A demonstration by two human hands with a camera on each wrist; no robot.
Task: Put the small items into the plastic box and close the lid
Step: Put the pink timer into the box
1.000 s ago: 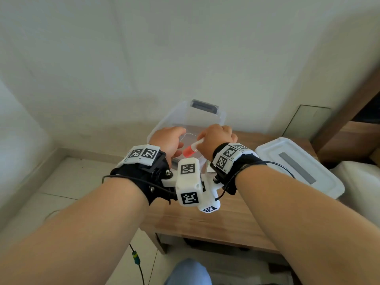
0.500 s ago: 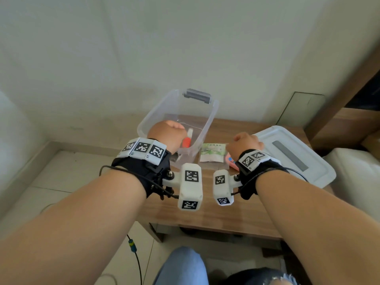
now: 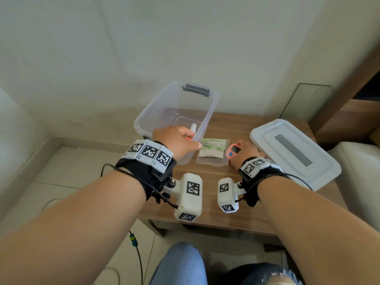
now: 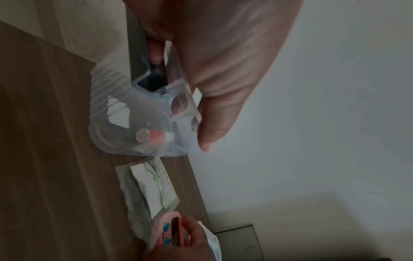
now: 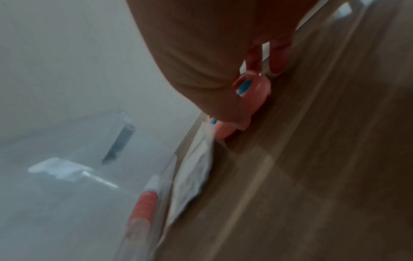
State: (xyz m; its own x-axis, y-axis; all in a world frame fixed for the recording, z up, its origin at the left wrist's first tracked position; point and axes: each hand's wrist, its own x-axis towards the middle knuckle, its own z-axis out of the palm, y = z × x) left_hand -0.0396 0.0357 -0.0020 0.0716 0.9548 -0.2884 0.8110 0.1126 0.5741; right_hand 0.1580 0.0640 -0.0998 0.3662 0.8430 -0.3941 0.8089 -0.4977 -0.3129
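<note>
Centre frame: left hand [image 3: 176, 144] gripping clear plastic box [image 3: 156, 112] rim on desk [image 3: 207, 210]. Right hand [image 3: 244, 151] pinching pink gadget [image 3: 233, 151], right of centre. Likely light, rigid, slick; best held by edges.

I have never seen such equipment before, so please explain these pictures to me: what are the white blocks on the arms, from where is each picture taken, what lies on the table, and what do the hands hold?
No machine here: a person works with bare hands. The white blocks are wrist cameras, and the checkered squares are printed markers.

The wide picture comes from a head camera looking down. The two dark pictures come from the wrists, looking along the fingers.

On the wooden table stand a clear plastic box, a flat sachet and, to the right, the box's white lid. A red and white tube already lies inside the box.

The left hand grips the box's near rim. The right hand grasps a small pink gadget with blue buttons.
</note>
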